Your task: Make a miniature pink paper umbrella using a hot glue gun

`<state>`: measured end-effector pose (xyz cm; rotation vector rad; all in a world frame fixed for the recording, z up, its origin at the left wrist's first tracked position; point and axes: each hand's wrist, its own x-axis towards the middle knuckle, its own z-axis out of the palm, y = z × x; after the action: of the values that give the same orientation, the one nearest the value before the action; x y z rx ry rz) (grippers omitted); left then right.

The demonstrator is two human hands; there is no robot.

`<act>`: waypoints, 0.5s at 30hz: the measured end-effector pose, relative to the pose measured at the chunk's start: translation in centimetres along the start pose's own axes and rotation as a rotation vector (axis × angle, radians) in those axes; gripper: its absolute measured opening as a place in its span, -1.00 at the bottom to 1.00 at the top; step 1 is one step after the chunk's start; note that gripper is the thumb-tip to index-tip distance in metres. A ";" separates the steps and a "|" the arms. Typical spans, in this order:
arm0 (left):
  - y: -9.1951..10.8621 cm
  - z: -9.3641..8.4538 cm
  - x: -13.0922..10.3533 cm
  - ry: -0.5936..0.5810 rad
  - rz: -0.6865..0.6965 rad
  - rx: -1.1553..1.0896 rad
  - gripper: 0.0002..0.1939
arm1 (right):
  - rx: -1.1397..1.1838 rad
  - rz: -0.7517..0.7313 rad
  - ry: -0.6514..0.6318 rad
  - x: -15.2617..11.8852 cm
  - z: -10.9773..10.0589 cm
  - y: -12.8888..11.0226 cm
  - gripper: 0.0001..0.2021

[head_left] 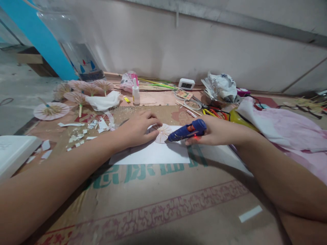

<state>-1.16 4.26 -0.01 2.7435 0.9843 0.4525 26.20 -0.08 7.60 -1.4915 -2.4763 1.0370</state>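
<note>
A small round disc (163,133) with thin radiating ribs lies on a white paper sheet (153,154). My left hand (139,131) rests at the disc's left side, fingers curved, with thumb and fingertips touching its edge. In my right hand (204,131) is a blue glue gun (187,131) with a small red light glowing. The gun's nozzle points left and down at the disc's right edge. My right fingers are wrapped round its grip and partly hidden.
Finished-looking pleated discs on sticks (51,110) stand at the back left near paper scraps (102,124). Behind are a small glue bottle (136,93), a white digital display (186,83) and a bowl with plastic bags (222,90). Pink cloth (286,126) lies right.
</note>
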 end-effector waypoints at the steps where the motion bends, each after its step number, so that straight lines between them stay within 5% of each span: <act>1: 0.0 0.0 0.0 -0.002 -0.001 -0.001 -0.59 | 0.000 0.000 -0.005 0.0 0.0 -0.1 -0.66; 15: 0.0 0.0 0.0 0.002 0.004 0.001 -0.58 | -0.034 -0.009 -0.052 -0.2 -0.1 -0.2 -0.65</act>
<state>-1.19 4.26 0.02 2.7470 0.9805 0.4556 26.17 -0.24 7.85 -1.4797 -2.5460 1.0503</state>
